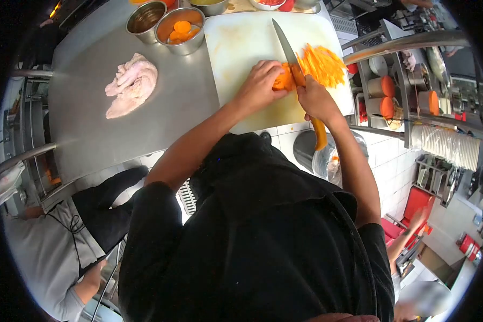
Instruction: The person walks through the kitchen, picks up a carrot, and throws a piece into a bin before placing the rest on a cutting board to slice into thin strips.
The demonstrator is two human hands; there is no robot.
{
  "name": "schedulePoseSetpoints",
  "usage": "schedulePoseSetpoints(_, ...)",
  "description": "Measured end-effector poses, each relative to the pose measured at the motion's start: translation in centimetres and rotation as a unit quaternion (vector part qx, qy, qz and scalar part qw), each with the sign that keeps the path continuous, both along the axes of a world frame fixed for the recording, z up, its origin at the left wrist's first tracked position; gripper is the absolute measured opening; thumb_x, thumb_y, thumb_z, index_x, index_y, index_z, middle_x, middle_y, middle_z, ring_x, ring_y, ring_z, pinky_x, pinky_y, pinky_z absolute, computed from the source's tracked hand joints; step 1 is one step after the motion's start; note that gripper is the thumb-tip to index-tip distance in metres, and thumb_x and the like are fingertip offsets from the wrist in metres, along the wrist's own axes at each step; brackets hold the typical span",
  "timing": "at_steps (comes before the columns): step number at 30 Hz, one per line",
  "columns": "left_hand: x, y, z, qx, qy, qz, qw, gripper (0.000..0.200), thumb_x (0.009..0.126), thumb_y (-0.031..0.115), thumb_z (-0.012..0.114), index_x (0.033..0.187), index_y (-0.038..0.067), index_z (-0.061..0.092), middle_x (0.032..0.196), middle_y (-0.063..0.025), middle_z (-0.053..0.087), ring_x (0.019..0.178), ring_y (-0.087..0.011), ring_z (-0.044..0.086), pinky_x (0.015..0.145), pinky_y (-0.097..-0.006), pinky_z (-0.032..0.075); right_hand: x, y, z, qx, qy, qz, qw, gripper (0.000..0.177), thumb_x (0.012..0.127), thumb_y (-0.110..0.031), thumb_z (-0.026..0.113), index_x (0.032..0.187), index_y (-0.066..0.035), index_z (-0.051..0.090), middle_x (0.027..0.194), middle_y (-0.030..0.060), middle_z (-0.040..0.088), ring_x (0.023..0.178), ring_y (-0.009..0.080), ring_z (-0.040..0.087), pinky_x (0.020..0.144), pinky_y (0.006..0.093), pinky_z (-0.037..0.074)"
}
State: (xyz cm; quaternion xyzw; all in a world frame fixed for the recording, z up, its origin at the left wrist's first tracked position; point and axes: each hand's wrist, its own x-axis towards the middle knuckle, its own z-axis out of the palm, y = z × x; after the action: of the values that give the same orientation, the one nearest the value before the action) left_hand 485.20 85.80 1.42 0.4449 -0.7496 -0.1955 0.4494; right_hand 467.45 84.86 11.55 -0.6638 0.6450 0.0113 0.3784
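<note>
My right hand (317, 101) is closed round the yellow handle of a long knife (286, 45), whose blade points away from me over the white cutting board (233, 48). Beside the blade, my left hand (263, 85) has its fingers bent and pressed on a stack of orange carrot slices (285, 80). The blade lies against the right side of this stack. To the right of the knife is a pile of thin orange carrot strips (323, 65).
A crumpled pale cloth (131, 86) lies on the steel table (86, 123). Behind it stand a metal bowl with carrot pieces (180, 50) and another metal bowl (143, 35). A co-worker (53, 257) is at the lower left, another person (413, 290) at the lower right.
</note>
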Motion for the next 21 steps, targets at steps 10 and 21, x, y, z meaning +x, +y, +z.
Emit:
schedulePoseSetpoints(10,0.3,0.7,0.8,-0.011,0.039,0.008,0.999,0.032,0.076,0.012,0.080,0.104,0.000,0.068,0.120,-0.0135,0.063,0.116,-0.0340,0.057,0.101,-0.0428,0.048,1.1,0.6,1.1,-0.026,-0.010,-0.019,0.999,0.029,0.101,-0.017,0.047,0.110,0.009,0.050,0.078,0.0250,0.067,0.049,0.0296,0.066,0.050,0.0408,0.055)
schedulePoseSetpoints(21,1.4,-0.3,-0.1,0.020,-0.018,-0.056,0.998,0.024,0.090,0.010,0.069,0.111,-0.002,0.069,0.123,-0.0147,0.065,0.116,-0.0341,0.060,0.100,-0.0425,0.049,2.1,0.5,2.0,-0.005,0.023,-0.011,1.000,0.026,0.101,-0.016,0.046,0.106,0.009,0.048,0.077,0.0289,0.066,0.052,0.0360,0.067,0.053,0.0457,0.055)
